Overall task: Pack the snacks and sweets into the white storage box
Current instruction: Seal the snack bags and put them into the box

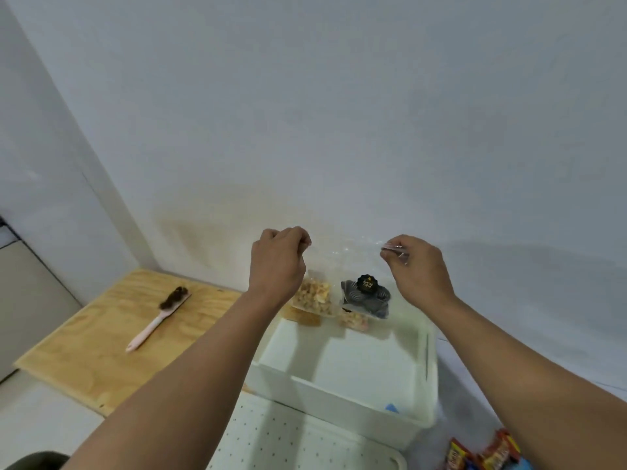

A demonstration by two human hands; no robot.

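Against the white wall [339,113], my left hand [276,262] and right hand [415,269] each pinch the clear snack bag [342,296] above the white storage box [342,385].

White storage box [342,391], pink brush handle [146,332]

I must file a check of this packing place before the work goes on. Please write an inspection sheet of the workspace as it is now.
Surface: plywood board at left; pale floor under the box.
Job's things: white storage box open, inside looks bare; clear bag of snacks held above its far edge; wrapped sweets at lower right, outside the box.
Clutter: brush with pink handle on the board; perforated white lid in front of the box.
Grips: left hand and right hand each pinch a top corner of the bag.
Cables: nothing seen.
Surroundings: white wall behind; pale cabinet at far left.
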